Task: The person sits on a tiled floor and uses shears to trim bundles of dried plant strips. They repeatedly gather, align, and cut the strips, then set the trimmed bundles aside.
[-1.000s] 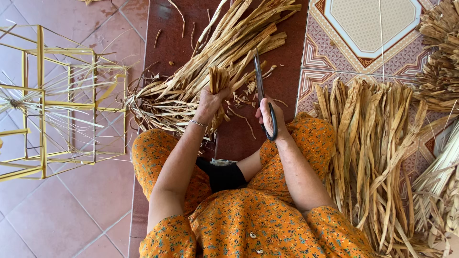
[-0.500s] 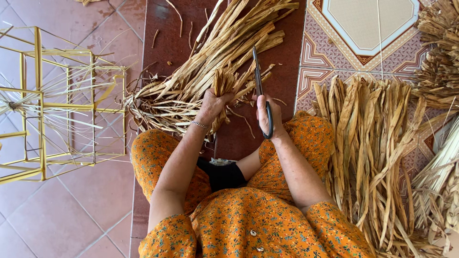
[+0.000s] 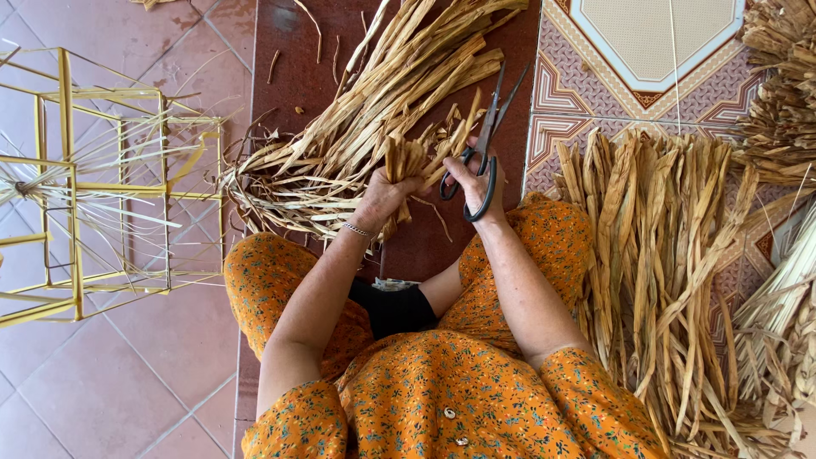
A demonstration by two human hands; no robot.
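My left hand (image 3: 380, 197) grips a small bunch of dried straw-coloured leaf strips (image 3: 406, 158) and holds it upright in front of my knees. My right hand (image 3: 473, 181) holds black-handled scissors (image 3: 484, 140) with fingers through the loops. The blades are parted and point away from me, just right of the bunch's tips. Behind the hands a large heap of the same dried strips (image 3: 374, 119) lies on the dark red floor. I sit cross-legged in an orange flowered garment (image 3: 442, 391).
A yellow wire frame (image 3: 76, 187) with thin straws stuck through it stands at the left on pink tiles. A broad row of dried strips (image 3: 671, 280) lies to my right on a patterned tile floor (image 3: 646, 51). More bundles (image 3: 782, 93) sit at the far right.
My right hand has swung the scissors toward the bunch and parted the blades. My left hand has lifted the bunch slightly closer to the scissors.
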